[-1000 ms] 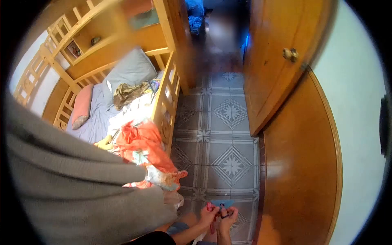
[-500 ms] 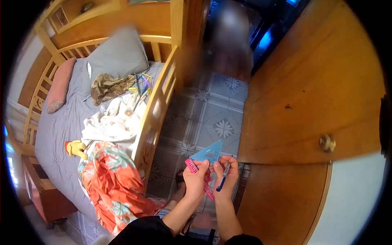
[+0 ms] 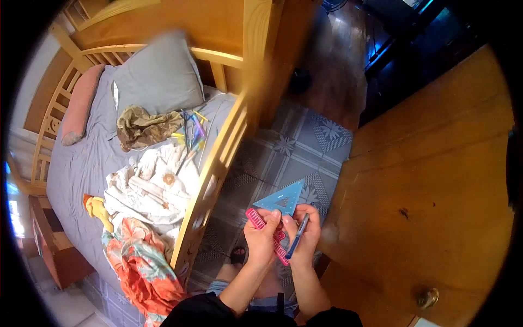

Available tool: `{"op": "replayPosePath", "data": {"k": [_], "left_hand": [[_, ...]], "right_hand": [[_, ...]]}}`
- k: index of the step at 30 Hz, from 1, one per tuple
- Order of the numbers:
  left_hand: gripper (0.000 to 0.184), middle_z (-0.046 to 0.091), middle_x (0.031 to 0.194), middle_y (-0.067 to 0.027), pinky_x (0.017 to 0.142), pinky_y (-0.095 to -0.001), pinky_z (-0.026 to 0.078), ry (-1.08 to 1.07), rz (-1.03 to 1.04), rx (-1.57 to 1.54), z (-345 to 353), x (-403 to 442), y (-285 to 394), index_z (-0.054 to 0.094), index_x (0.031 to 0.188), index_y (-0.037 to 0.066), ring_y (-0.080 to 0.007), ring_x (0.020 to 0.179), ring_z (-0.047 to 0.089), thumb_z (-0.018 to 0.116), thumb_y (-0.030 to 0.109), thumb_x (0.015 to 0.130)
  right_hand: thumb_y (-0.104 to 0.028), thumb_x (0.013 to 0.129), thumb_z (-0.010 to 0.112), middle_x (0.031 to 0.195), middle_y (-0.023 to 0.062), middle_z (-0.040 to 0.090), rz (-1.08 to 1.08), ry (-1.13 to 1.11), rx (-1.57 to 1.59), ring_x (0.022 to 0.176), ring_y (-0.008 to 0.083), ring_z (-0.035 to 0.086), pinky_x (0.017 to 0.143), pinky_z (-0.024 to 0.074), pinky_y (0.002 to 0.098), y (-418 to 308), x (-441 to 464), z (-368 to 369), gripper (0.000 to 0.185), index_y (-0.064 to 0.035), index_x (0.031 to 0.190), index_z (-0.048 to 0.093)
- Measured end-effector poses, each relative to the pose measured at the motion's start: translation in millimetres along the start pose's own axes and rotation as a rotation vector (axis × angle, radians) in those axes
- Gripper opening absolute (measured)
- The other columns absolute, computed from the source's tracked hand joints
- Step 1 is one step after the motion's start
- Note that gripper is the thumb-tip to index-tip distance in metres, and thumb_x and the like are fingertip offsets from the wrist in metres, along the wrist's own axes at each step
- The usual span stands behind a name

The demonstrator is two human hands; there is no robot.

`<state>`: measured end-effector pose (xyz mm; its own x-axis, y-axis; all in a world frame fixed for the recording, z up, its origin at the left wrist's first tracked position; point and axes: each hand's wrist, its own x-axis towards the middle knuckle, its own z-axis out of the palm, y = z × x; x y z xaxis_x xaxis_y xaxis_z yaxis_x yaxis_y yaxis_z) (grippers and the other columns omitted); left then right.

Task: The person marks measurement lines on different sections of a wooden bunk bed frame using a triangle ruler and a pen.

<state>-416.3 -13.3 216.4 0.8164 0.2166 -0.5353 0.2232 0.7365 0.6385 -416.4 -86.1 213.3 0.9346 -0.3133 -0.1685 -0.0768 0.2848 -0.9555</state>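
Note:
Both hands are held close together in front of my body, above the tiled floor. My left hand (image 3: 260, 240) is closed, its thumb pressing on a light-blue set square (image 3: 279, 198) and a pink ruler-like piece (image 3: 255, 218) with cut-out slots. The pink piece slants behind the fingers and shows again between the two hands. In my right hand (image 3: 306, 240) lies a dark-blue pen (image 3: 297, 237), tilted with its lower end toward me. The right thumb and fingertips also meet the lower edge of the set square.
Left is a railed wooden bed (image 3: 226, 139) with a grey pillow (image 3: 158, 73), camouflage cloth (image 3: 144, 128), white cloth (image 3: 155, 182), orange floral cloth (image 3: 144, 270), several pens (image 3: 193, 128) and a yellow toy (image 3: 97, 208). A wooden door (image 3: 419, 196) stands right, beside a doorway.
My view has shifted, and more of the doorway's wooden floor shows. The blurred figure seen there earlier is out of sight. Both hands keep the same hold.

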Motion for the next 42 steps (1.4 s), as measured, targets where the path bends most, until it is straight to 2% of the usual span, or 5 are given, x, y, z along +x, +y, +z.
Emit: {"op": "replayPosePath", "data": {"k": [6, 10, 27, 34, 42], "left_hand": [[0.013, 0.063, 0.074, -0.0046, 0.057, -0.0220, 0.048, 0.047, -0.039, -0.084, 24.8, 85.4, -26.8, 0.058, 0.091, 0.002, -0.0093, 0.062, 0.057, 0.066, 0.012, 0.088], [0.039, 0.067, 0.103, -0.0140, 0.063, -0.0232, 0.049, -0.118, -0.269, -0.166, 34.7, 144.9, -36.7, 0.050, 0.126, -0.003, -0.0078, 0.068, 0.055, 0.059, 0.016, 0.093], [0.022, 0.068, 0.090, -0.0079, 0.063, -0.0207, 0.044, -0.301, 0.063, 0.080, -47.5, 299.4, -104.9, 0.058, 0.113, 0.001, -0.0066, 0.069, 0.053, 0.052, 0.006, 0.092], [0.017, 0.066, 0.093, -0.0072, 0.071, -0.0218, 0.045, -0.224, -0.120, 0.091, -107.4, 276.6, -173.6, 0.058, 0.109, 0.001, -0.0090, 0.082, 0.058, 0.051, 0.005, 0.094], [0.016, 0.068, 0.091, -0.0071, 0.060, -0.0205, 0.044, -0.208, -0.149, 0.037, -109.2, 265.2, -204.3, 0.057, 0.108, 0.003, -0.0058, 0.067, 0.052, 0.051, 0.005, 0.093]], "right_hand": [[-0.010, 0.088, 0.064, 0.088, 0.0055, 0.061, 0.009, -0.074, -0.352, 0.079, 0.0098, 0.055, 0.068, 0.0458, 0.0234, 18.2, 91.7, 10.4, 0.013, -0.0008, 0.094, 0.057], [-0.008, 0.088, 0.063, 0.087, 0.0073, 0.060, -0.285, -0.015, -0.532, 0.078, 0.0121, 0.056, 0.070, 0.0466, 0.0267, 23.7, 173.2, 24.9, 0.011, -0.0010, 0.094, 0.057], [0.009, 0.077, 0.064, 0.084, 0.0106, 0.064, -1.612, -0.420, -0.995, 0.076, 0.0251, 0.064, 0.066, 0.0488, 0.0300, 75.1, 376.7, 131.7, 0.024, -0.0035, 0.098, 0.060], [0.013, 0.069, 0.065, 0.077, 0.0091, 0.062, -1.798, -0.444, -1.169, 0.070, 0.0265, 0.060, 0.062, 0.0469, 0.0321, 74.2, 399.6, 143.9, 0.030, -0.0045, 0.093, 0.060], [-0.010, 0.075, 0.078, 0.073, 0.0080, 0.059, -1.937, -0.374, -1.306, 0.061, 0.0234, 0.057, 0.053, 0.0446, 0.0293, 68.3, 405.8, 147.8, 0.022, -0.0050, 0.087, 0.060]]}}
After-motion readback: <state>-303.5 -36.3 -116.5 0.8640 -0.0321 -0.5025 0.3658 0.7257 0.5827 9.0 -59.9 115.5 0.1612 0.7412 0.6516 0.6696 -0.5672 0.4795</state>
